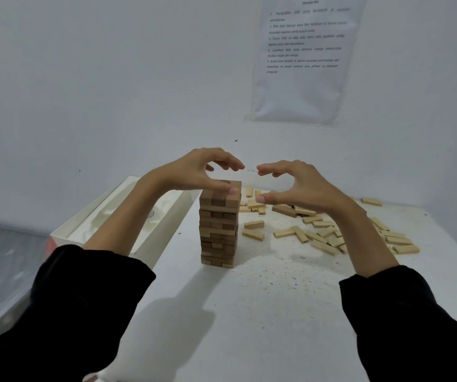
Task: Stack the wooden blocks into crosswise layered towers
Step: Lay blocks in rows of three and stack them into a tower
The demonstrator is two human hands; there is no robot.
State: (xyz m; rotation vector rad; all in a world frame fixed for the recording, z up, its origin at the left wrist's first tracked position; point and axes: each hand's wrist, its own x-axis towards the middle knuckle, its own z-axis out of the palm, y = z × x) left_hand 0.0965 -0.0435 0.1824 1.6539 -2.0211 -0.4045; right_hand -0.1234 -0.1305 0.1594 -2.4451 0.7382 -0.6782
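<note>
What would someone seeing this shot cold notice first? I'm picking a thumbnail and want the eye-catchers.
The tall wooden block tower at the table's centre draws the eye, with the left hand at its top and the right hand open just to its right, neither holding a block. Next come the loose blocks scattered to the right, and the white box to the left.

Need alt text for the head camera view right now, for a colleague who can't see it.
Two bare hands frame the top of a tall crosswise wooden block tower on a white table: the left hand has its thumb on the top layer, the right hand is open beside it, holding nothing. Loose blocks lie scattered right; a white box sits left.
</note>
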